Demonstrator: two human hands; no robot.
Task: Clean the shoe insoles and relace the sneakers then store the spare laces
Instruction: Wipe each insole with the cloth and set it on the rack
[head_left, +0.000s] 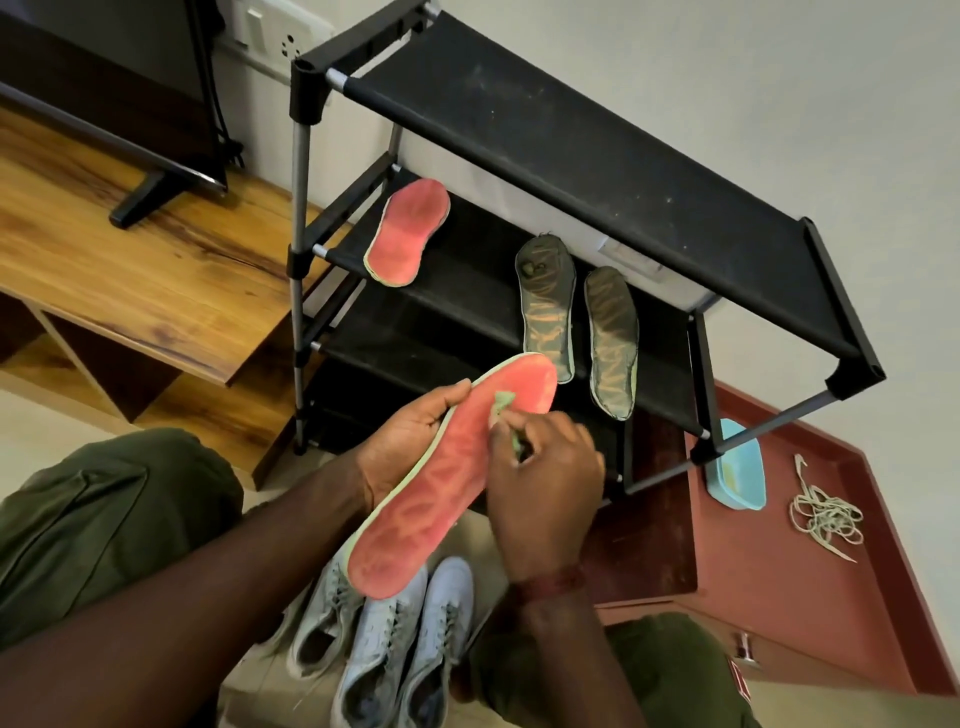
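My left hand (410, 441) grips a red insole (441, 493) by its left edge, red side up, in front of the rack. My right hand (545, 478) pinches a small green cloth (504, 405) and presses it onto the insole's front half. A second red insole (408, 231) lies on the rack's second shelf at left. Two dark olive insoles (548, 306) (613, 340) lie side by side on the same shelf at right. Several light blue sneakers (395, 644) stand on the floor below my hands. A tangle of pale laces (826, 517) rests on the red cabinet.
A black fabric shoe rack (571, 135) stands against the wall. A light blue tub (735, 467) sits on the red cabinet (810, 613) at right. A wooden TV unit (130, 270) with a screen is at left. My knees in olive trousers flank the sneakers.
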